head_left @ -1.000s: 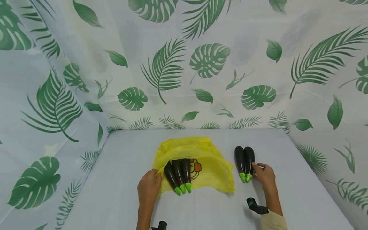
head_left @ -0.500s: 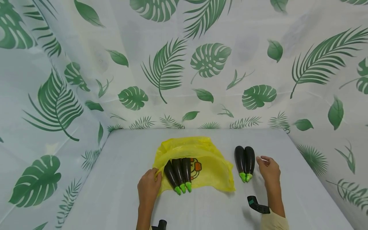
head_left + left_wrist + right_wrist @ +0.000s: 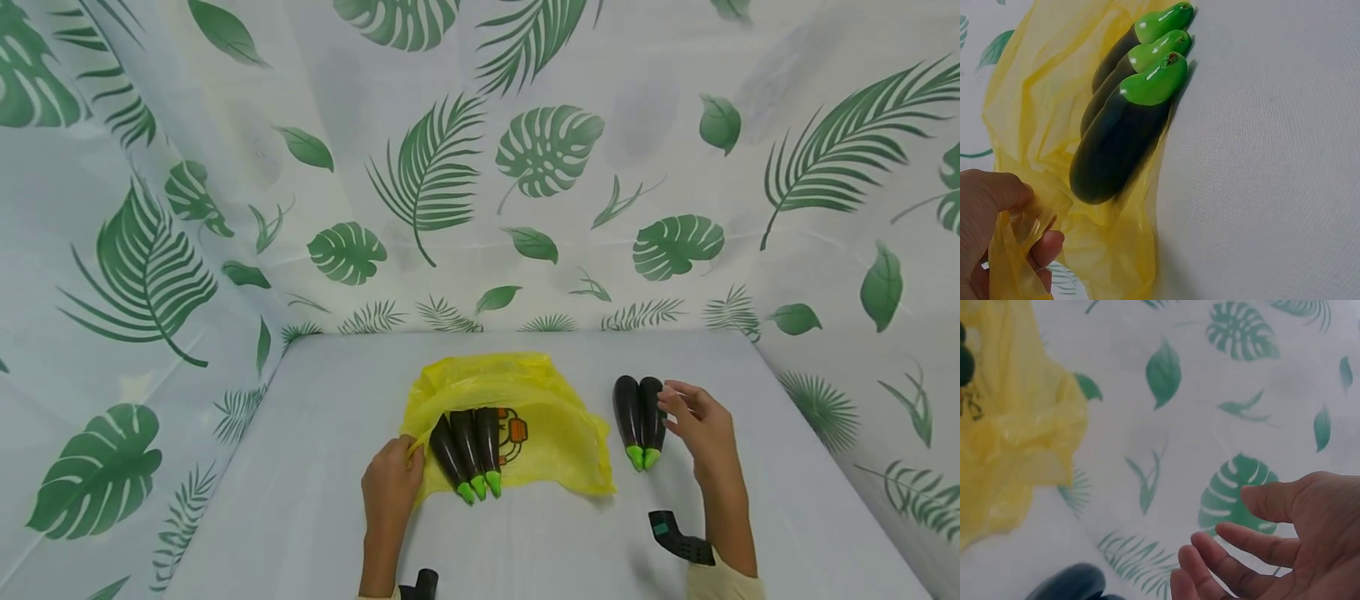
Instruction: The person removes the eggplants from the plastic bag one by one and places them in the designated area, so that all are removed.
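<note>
My left hand (image 3: 392, 482) pinches the left edge of a yellow plastic bag (image 3: 573, 458), and thin film bunches between thumb and fingers in the left wrist view. Three dark eggplants (image 3: 467, 442) with bright green stem ends lie side by side in the bag's mouth, stems toward me and far ends under the film. To the right of the bag, a pair of eggplants (image 3: 627, 407) lies on the table. My right hand (image 3: 705, 425) hovers by the outer one, its fingertips overlapping it in the head view. In the right wrist view its fingers (image 3: 1229, 569) are spread, holding nothing.
A white cloth covers the table (image 3: 540, 550). Behind and at both sides hangs a white curtain (image 3: 450, 308) with green leaf prints. Black camera mounts (image 3: 678, 537) sit at both wrists. An orange-and-black print (image 3: 516, 429) shows inside the bag.
My right hand has let go of the outer right-hand eggplant, drawn off to the right, then come back up near its far end. My left hand keeps its hold on the bag.
</note>
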Motion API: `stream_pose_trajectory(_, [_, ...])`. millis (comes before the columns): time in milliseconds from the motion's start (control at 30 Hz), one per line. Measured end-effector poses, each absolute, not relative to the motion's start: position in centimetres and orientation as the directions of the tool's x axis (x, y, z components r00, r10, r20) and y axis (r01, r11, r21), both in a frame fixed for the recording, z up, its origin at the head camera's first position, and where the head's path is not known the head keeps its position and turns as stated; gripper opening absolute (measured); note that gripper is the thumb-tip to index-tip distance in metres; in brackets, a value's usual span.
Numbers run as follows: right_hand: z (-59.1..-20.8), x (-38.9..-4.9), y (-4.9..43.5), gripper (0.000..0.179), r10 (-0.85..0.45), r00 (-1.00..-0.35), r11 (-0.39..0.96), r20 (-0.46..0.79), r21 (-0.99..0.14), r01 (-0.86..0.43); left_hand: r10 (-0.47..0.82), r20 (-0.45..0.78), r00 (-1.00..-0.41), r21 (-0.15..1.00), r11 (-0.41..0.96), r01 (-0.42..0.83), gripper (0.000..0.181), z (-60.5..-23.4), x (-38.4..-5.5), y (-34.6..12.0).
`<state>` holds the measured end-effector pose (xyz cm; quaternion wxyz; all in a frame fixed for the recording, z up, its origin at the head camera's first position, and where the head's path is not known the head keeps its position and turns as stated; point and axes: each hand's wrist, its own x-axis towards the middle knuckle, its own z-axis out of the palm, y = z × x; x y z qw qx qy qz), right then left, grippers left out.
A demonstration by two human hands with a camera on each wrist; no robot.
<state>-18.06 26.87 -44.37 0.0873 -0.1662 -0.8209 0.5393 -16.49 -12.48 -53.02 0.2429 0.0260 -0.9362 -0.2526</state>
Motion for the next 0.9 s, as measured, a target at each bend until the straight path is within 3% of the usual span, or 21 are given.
stream_pose_trajectory(233, [-42.6, -17.5, 25.0, 0.053, 0.159, -0.986, 0.438, 0.048, -0.899, 0.027, -0.172, 0.419, -0.892, 0.491, 0.869, 0.063, 0.007, -53.0, -16.7, -12.4])
stream_pose_trajectory(467, [-41.9, -17.1, 23.8, 0.052, 0.023, -0.999, 0.458, 0.038, -0.888, -0.023, -0.171, 0.441, -0.881, 0.486, 0.871, 0.075, 0.006, -52.7, -16.8, -12.3])
stream_pose_trajectory(900, [-41.8, -15.8, 21.4, 0.039, -0.324, -0.946, 0.339, 0.017, -0.932, -0.132, -0.177, 0.437, -0.882, 0.488, 0.870, 0.067, 0.007, -53.2, -16.6, -12.3])
